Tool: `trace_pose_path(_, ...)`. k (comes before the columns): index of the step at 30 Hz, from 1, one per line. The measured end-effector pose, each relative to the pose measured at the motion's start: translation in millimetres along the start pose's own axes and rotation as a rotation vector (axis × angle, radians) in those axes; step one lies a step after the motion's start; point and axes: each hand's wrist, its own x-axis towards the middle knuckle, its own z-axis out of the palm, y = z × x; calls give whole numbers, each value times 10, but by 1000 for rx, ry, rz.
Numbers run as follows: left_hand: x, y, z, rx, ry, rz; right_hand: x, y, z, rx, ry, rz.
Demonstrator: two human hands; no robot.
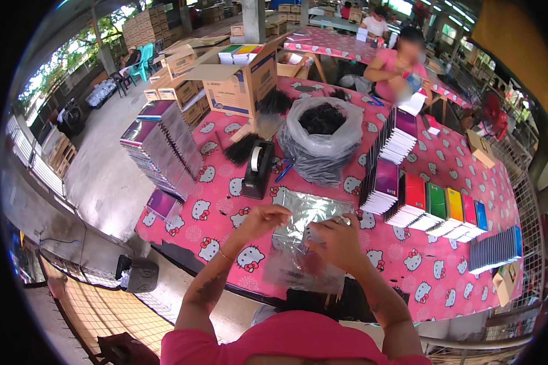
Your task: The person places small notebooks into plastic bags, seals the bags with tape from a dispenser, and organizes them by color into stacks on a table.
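Head view: my left hand point(263, 219) and right hand point(338, 240) pinch a clear plastic bag point(304, 234), fingers clamped on its top, spreading it above the table's point(408, 267) near edge.

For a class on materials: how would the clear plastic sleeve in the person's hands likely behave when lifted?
The clear plastic sleeve probably flops: it creases and sags between left hand and right hand. It looks thin and see-through, so likely very light. Its glossy shine suggests it may be slippery.

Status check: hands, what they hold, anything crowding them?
Left hand and right hand both pinching a clear plastic bag over the pink table. Tape dispenser beyond the left hand, notebook row to the right; neither touching.
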Motion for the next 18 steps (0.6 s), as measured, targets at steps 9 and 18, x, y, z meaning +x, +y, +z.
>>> trace_pose_path(9, 184, 213, 303, 295, -97, 288, -7, 172, -106, 90, 18, 66)
trace_pose_path(18, 455, 222, 757, 665, 43, 541, -461, 995, 474, 346, -74, -178)
